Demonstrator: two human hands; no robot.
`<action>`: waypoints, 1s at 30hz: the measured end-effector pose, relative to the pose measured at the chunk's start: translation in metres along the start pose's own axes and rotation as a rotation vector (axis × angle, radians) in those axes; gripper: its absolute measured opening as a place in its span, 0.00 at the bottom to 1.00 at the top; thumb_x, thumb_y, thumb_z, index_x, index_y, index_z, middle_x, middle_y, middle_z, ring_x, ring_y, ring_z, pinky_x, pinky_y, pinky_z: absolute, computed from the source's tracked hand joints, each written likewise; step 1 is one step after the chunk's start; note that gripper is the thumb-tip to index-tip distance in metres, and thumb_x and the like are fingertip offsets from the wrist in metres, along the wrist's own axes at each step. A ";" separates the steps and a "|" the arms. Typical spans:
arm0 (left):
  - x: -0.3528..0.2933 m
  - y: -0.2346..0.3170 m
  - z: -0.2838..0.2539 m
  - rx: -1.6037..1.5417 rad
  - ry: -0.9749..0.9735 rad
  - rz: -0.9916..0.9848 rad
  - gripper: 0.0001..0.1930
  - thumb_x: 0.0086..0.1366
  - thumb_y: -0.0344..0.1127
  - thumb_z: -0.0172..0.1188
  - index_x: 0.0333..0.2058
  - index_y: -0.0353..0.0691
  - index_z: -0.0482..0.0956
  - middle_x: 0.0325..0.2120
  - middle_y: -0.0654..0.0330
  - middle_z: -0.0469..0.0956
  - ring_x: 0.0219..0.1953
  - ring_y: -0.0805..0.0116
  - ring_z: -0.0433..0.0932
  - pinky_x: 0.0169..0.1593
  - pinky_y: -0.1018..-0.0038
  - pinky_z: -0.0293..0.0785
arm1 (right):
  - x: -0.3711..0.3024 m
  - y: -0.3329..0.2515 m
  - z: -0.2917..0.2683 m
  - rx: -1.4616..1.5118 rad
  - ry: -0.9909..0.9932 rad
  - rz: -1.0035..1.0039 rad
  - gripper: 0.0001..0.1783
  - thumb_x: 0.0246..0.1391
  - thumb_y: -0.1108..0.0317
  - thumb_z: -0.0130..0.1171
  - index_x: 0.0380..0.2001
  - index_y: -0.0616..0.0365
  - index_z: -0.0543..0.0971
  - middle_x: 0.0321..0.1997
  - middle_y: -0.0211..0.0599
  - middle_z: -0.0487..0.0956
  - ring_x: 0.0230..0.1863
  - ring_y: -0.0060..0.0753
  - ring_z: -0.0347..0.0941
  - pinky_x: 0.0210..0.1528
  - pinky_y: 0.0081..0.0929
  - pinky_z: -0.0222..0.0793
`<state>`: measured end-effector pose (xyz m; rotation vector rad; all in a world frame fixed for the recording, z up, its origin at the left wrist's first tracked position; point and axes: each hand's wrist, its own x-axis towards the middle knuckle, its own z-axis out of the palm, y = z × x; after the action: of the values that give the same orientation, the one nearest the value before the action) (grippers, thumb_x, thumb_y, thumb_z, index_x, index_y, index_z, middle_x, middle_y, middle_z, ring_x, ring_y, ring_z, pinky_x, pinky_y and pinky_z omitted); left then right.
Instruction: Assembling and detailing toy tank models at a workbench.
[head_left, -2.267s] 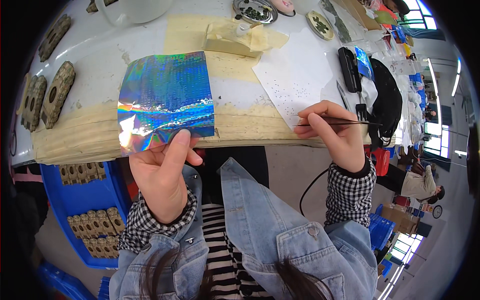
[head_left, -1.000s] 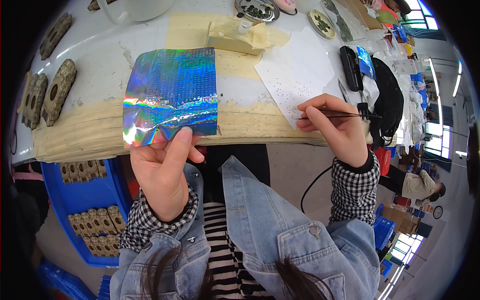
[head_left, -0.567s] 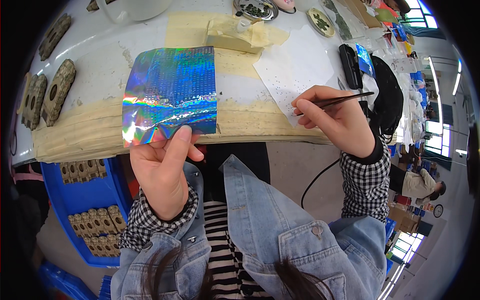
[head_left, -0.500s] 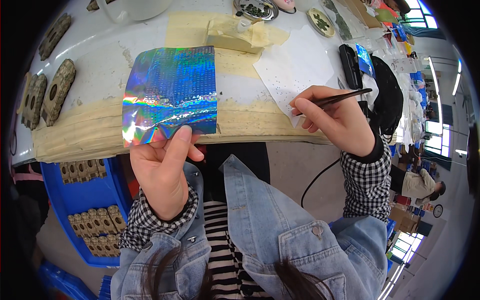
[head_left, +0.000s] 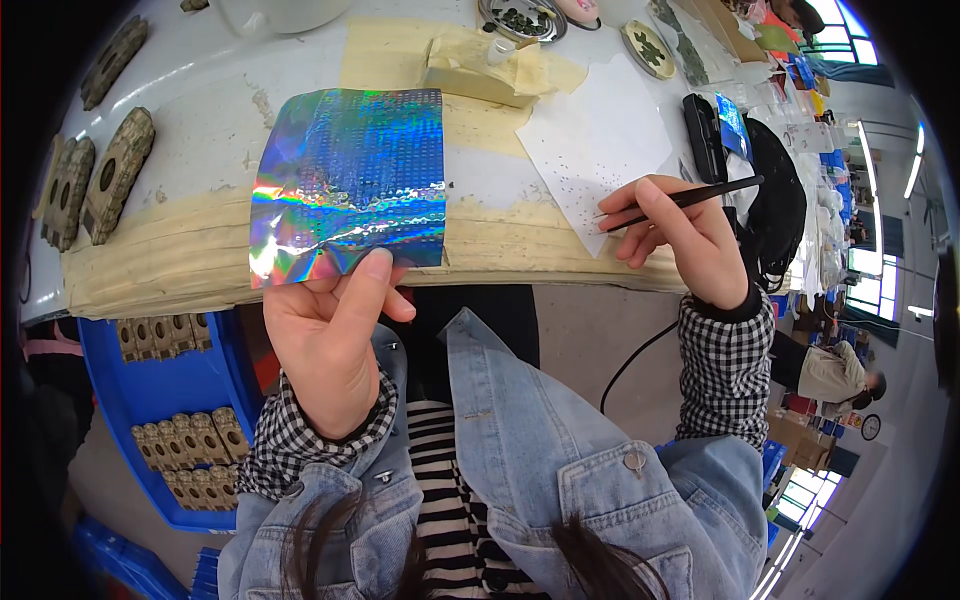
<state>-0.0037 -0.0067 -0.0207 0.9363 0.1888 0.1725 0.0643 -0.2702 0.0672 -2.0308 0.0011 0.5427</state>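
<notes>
A shiny blue holographic sheet (head_left: 350,170) with rows of small marks is pinched along its lower edge by my left hand (head_left: 335,335), thumb on top. It is held over the table's near edge. In my right hand (head_left: 690,235) is a pair of dark slim tweezers (head_left: 718,190), their tip pointing left and down. The tip is above the lower part of a white paper sheet (head_left: 610,130), on which many tiny dark specks are scattered. Whether anything sits in the tip is too small to tell.
Camouflage-patterned casings (head_left: 118,175) lie at the table's left; more fill a blue crate (head_left: 150,385) below. A tape-covered block (head_left: 480,75) stands behind the sheet. Round dishes (head_left: 650,48) with dark green pieces, a black case (head_left: 704,138) and a black bag (head_left: 778,200) are at the right.
My right hand has turned the tweezers so their tip now shows, pointing down at the paper. The holographic sheet has shifted slightly to the right in view.
</notes>
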 end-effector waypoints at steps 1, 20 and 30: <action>0.000 0.000 0.000 -0.004 -0.001 0.002 0.07 0.58 0.19 0.57 0.36 0.31 0.75 0.30 0.56 0.79 0.27 0.70 0.79 0.24 0.78 0.76 | 0.000 0.003 -0.001 0.030 0.015 0.016 0.21 0.65 0.59 0.43 0.38 0.69 0.77 0.32 0.44 0.80 0.24 0.22 0.75 0.26 0.15 0.71; 0.005 0.050 -0.022 0.359 -0.049 -0.153 0.21 0.66 0.28 0.53 0.55 0.30 0.61 0.34 0.56 0.80 0.30 0.71 0.81 0.37 0.77 0.79 | -0.006 0.033 0.007 0.240 0.208 -0.316 0.06 0.60 0.72 0.51 0.34 0.64 0.71 0.32 0.34 0.76 0.38 0.24 0.77 0.39 0.17 0.72; 0.036 0.070 -0.018 0.837 0.374 0.671 0.23 0.64 0.25 0.55 0.57 0.34 0.64 0.42 0.54 0.73 0.32 0.78 0.70 0.39 0.81 0.70 | -0.004 0.048 0.004 0.300 0.178 -0.381 0.05 0.60 0.72 0.51 0.33 0.63 0.70 0.32 0.31 0.75 0.37 0.19 0.75 0.36 0.14 0.68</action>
<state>0.0226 0.0560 0.0226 1.7803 0.2936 0.9445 0.0481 -0.2921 0.0267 -1.7213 -0.1834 0.1124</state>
